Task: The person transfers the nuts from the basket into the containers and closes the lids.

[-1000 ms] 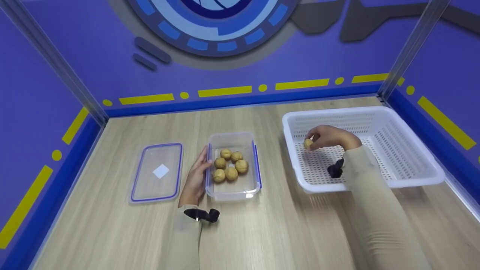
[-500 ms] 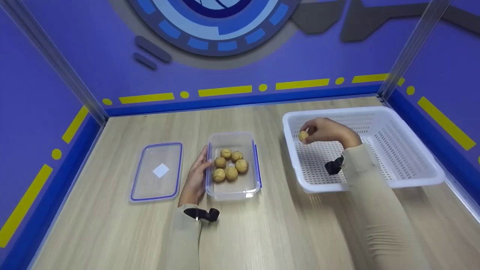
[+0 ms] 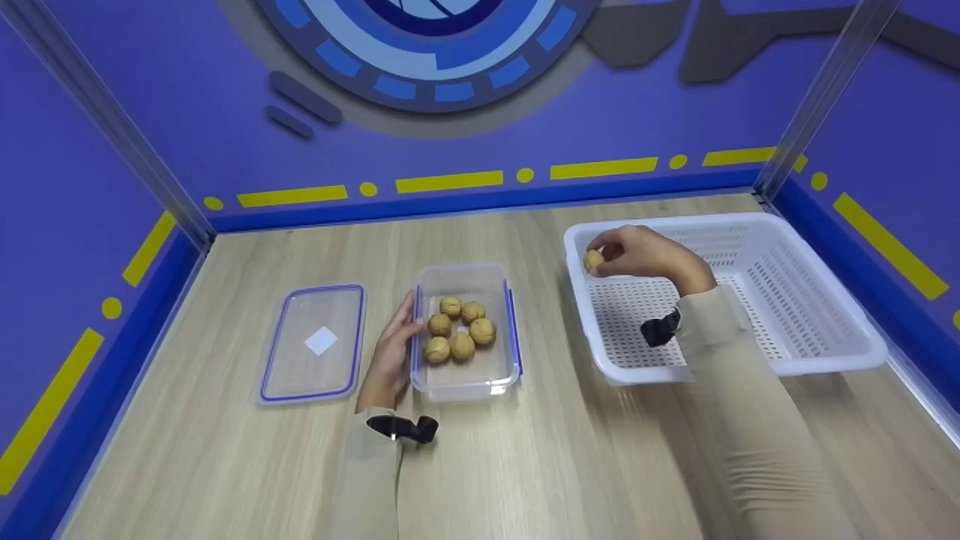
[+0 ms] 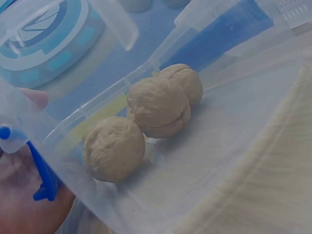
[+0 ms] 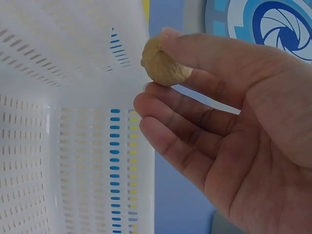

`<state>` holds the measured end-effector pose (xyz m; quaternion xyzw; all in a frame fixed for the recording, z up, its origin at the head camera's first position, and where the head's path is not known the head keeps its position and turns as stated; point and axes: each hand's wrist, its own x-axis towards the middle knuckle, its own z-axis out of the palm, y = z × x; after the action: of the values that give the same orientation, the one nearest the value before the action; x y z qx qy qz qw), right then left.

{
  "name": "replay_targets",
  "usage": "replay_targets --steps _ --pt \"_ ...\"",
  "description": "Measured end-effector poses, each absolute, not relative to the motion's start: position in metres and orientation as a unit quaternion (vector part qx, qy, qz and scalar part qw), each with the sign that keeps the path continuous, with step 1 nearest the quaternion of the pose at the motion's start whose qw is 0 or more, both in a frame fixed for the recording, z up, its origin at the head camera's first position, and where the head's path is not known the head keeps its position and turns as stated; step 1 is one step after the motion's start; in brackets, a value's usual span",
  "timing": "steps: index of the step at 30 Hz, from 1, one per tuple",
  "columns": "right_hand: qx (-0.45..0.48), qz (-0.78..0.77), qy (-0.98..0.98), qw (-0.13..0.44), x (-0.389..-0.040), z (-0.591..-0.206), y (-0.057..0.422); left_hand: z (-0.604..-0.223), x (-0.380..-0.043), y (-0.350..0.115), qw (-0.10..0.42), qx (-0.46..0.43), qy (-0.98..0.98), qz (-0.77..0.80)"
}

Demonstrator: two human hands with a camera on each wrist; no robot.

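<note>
My right hand [image 3: 637, 251] pinches a walnut [image 3: 592, 260] between thumb and fingers, raised over the left part of a white perforated basket [image 3: 825, 369]. The right wrist view shows the same walnut [image 5: 165, 63] under the thumb, the other fingers loosely bent below it. My left hand [image 3: 390, 352] lies along the left side of a clear plastic container [image 3: 469, 382], its fingers straight and its thumb at the wall. Several walnuts [image 3: 463, 346] sit inside that container, and some of these walnuts [image 4: 158, 107] also show through its wall in the left wrist view.
A clear lid [image 3: 300, 375] with a blue seal lies flat on the wooden table [image 3: 540, 465], left of the container. A white diamond-shaped label [image 3: 322, 341] shows on the lid. Blue printed panels [image 3: 465, 165] enclose the table at the back and sides.
My right hand has risen and moved left and toward the back within the basket's outline, carrying the walnut. The left hand, the container and the lid have stayed put.
</note>
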<state>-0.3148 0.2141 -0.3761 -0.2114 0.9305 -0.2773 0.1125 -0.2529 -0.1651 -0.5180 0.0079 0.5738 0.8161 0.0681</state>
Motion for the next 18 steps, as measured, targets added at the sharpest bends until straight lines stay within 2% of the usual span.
replay_targets --steps 18 --pt "-0.263 -0.295 0.912 0.112 -0.311 -0.365 0.169 -0.516 -0.252 -0.165 0.071 0.006 0.576 0.814"
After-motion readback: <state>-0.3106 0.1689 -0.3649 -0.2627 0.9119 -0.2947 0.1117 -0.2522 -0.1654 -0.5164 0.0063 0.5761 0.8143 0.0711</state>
